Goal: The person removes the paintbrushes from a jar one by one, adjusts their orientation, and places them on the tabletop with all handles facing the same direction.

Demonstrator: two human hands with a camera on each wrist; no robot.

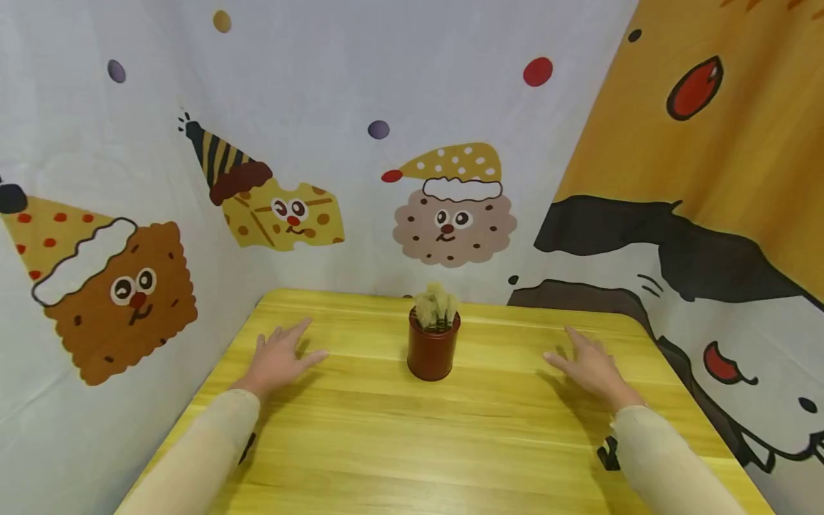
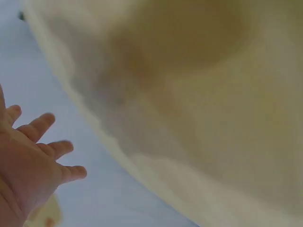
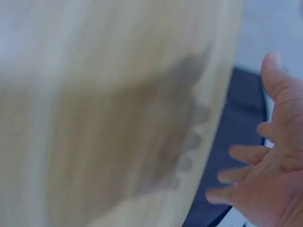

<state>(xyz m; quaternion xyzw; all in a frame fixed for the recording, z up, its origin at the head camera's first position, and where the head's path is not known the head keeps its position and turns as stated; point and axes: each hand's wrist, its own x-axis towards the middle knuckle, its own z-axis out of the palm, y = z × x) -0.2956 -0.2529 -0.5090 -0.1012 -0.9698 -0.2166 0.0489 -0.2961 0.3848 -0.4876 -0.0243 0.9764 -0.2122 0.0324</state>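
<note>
A reddish-brown cylindrical pot (image 1: 430, 355) stands upright at the back middle of the table. Pale, feathery tufts (image 1: 435, 304) stick out of its top, with some dark bits at their base; their exact kind is unclear. To the left of the pot, my left hand (image 1: 281, 359) hovers over the table with its fingers spread, touching nothing. My right hand (image 1: 591, 365) is on the other side, likewise spread and holding nothing. The left wrist view shows the left palm (image 2: 29, 165) with fingers apart, and the right wrist view shows the right palm (image 3: 279, 175) much the same.
The yellow wood-grain table (image 1: 412, 443) has rounded far corners. Around it hangs a white and orange cloth (image 1: 322, 86) printed with cartoon figures, close against its back edge. Small black pieces (image 1: 608, 453) show beside both sleeves.
</note>
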